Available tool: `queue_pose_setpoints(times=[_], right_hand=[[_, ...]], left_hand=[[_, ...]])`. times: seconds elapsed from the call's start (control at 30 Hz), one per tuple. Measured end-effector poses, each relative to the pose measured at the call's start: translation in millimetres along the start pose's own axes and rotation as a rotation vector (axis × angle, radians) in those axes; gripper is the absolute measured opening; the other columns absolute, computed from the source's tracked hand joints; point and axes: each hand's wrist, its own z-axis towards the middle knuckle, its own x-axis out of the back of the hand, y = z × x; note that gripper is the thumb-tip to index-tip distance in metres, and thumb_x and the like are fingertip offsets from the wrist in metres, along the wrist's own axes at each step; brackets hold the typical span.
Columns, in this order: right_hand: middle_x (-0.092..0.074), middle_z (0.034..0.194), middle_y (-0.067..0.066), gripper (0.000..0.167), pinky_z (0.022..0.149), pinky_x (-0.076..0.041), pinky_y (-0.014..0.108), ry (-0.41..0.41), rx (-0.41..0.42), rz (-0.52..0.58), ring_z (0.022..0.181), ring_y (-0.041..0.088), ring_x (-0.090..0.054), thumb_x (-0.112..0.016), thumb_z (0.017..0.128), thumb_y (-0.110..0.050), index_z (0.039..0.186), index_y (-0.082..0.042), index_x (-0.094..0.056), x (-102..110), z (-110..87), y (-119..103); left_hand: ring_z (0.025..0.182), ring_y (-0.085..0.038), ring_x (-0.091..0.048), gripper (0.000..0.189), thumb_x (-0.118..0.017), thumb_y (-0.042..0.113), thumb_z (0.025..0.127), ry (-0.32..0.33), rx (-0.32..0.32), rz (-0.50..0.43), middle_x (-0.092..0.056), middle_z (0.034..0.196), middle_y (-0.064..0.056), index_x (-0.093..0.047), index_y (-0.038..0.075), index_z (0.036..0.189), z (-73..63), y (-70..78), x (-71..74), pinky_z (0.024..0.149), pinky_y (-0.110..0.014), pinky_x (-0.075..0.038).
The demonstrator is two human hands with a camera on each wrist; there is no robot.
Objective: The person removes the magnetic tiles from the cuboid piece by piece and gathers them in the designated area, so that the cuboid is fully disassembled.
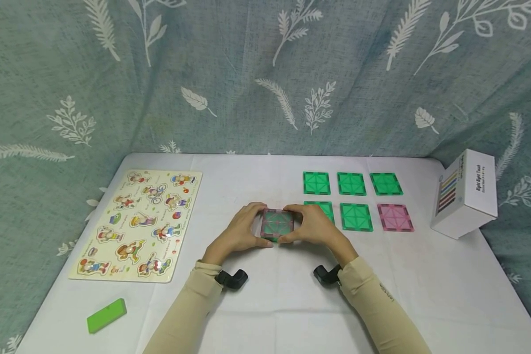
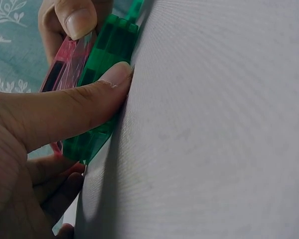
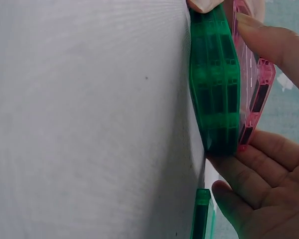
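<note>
A stack of green magnetic tiles (image 3: 214, 84) sits on the white table in front of me, with a pink magnetic tile (image 1: 277, 216) over it. In the right wrist view a slanted gap shows between the pink tile and the green stack. My left hand (image 1: 236, 231) grips the stack from the left, its thumb across the green edges. From the right, my right hand (image 1: 316, 223) pinches the pink tile, thumb on its near edge and fingers at the far side.
Several green tiles (image 1: 356, 217) and one pink tile (image 1: 396, 218) lie in two rows on the right; my right hand partly covers one. A white box (image 1: 466, 191) stands at far right. A picture puzzle board (image 1: 137, 226) and a green block (image 1: 107, 315) lie on the left.
</note>
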Motion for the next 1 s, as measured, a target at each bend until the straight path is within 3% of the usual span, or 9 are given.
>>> queue_pose_setpoints(times=[0.53, 1.0], right_hand=[[-0.067, 0.132, 0.007, 0.087, 0.101, -0.054, 0.048, 0.02, 0.009, 0.005, 0.118, 0.027, -0.064, -0.09, 0.068, -0.051, 0.139, -0.012, -0.06, -1.4, -1.9, 0.7], [-0.067, 0.132, 0.005, 0.084, 0.101, -0.055, 0.046, 0.049, 0.006, 0.086, 0.117, 0.025, -0.063, -0.092, 0.066, -0.048, 0.136, -0.014, -0.062, -3.4, -2.8, 4.0]], left_hand=[[0.146, -0.027, -0.039, 0.094, -0.094, 0.034, 0.066, 0.008, -0.004, 0.002, -0.044, 0.154, -0.004, -0.046, 0.011, 0.144, 1.3, -0.2, -0.3, 0.126, -0.05, -0.03], [0.147, -0.029, -0.037, 0.099, -0.095, 0.034, 0.066, 0.005, 0.01, -0.001, -0.041, 0.156, -0.006, -0.043, 0.008, 0.146, 1.4, 0.5, -1.1, 0.126, -0.05, -0.028]])
